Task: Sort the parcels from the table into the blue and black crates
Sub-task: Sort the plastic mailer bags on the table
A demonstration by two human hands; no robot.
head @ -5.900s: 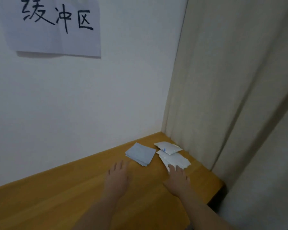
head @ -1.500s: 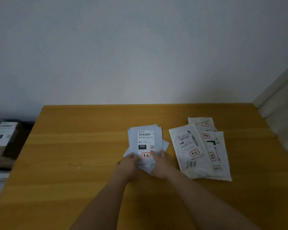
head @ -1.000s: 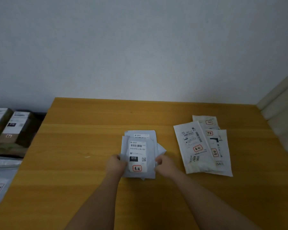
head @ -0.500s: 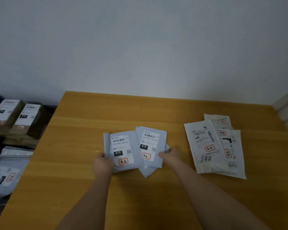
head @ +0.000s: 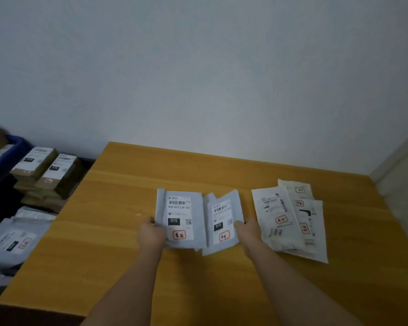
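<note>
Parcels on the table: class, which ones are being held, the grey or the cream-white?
The two grey parcels: the left hand grips one, the right hand the other. The cream-white parcels lie untouched beside them.

Left hand point(head: 151, 236) gripping the left edge of a grey parcel point(head: 180, 218), label up, marked 010. Right hand point(head: 249, 230) gripping the right edge of a second grey parcel point(head: 223, 223), tilted slightly, also marked 010. Both held side by side just above the wooden worktop point(head: 118, 231), more grey packets peeking out beneath. White parcels point(head: 290, 220) overlapping on the worktop to the right. Off the left edge, lower down: brown boxes point(head: 45, 172), grey bags point(head: 14, 238), blue crate point(head: 10, 151) by the wall.
</note>
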